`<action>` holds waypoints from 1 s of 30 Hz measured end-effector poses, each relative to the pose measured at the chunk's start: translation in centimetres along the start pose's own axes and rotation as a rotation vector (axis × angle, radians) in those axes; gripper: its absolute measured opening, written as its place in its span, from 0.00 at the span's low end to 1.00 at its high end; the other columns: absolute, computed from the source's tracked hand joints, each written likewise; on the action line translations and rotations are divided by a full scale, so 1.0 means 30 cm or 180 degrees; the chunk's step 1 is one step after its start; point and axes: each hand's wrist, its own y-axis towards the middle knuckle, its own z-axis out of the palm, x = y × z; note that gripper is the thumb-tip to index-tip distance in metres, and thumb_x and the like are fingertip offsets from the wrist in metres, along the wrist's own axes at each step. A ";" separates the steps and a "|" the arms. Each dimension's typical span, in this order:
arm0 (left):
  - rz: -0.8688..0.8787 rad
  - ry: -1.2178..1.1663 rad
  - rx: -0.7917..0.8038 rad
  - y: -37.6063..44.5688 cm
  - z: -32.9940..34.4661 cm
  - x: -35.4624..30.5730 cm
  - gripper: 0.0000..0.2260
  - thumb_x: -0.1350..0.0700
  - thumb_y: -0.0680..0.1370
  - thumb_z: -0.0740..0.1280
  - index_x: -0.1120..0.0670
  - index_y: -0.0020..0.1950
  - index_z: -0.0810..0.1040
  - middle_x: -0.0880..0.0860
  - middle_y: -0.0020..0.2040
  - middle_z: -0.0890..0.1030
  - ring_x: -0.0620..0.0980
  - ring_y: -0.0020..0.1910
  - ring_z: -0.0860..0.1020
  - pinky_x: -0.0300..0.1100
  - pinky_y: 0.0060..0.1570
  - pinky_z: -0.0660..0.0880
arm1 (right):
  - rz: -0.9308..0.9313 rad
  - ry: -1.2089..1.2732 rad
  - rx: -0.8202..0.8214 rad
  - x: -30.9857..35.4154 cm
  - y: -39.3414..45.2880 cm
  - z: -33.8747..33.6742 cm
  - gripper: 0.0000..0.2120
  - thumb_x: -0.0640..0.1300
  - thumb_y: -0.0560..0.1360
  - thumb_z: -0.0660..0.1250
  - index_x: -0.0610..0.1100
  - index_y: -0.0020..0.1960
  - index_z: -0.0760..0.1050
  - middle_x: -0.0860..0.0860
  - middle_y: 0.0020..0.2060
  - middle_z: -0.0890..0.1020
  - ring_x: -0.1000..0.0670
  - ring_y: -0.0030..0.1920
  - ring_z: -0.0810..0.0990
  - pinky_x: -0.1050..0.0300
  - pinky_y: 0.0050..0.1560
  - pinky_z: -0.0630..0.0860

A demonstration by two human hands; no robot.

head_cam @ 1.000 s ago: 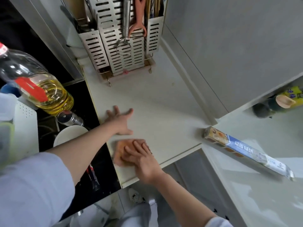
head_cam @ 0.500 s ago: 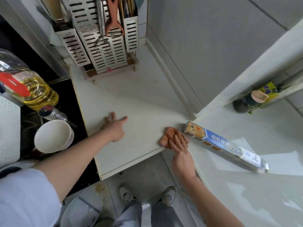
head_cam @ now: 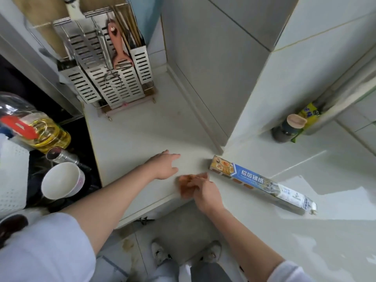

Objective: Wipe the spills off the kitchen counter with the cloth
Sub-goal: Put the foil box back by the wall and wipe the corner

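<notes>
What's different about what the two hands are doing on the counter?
The left hand lies flat and bare on the pale kitchen counter, fingers spread; the right hand presses on the crumpled orange cloth. The left hand sits farther in from the counter's front edge; the right hand is at that edge, nearer the long blue foil box. The right hand looks blurred; the left looks sharper. Both reach out from pale sleeves.

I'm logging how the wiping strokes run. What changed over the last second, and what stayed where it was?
The right hand swept the orange cloth rightward along the white counter's front edge, from in front of the left hand to the end of the blue foil box, then slightly back left. It kept pressing the cloth throughout. The left hand stayed flat on the counter; the box and the metal utensil rack did not move.
</notes>
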 end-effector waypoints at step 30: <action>0.1555 0.1131 -0.0596 0.281 -0.207 -0.277 0.20 0.50 0.70 0.68 0.43 0.61 0.72 0.49 0.59 0.75 0.53 0.61 0.72 0.46 0.53 0.73 | 0.0624 -0.2413 -0.0563 -0.225 -0.008 -0.477 0.15 0.60 0.67 0.57 0.52 0.48 0.70 0.54 0.43 0.79 0.47 0.46 0.77 0.52 0.44 0.64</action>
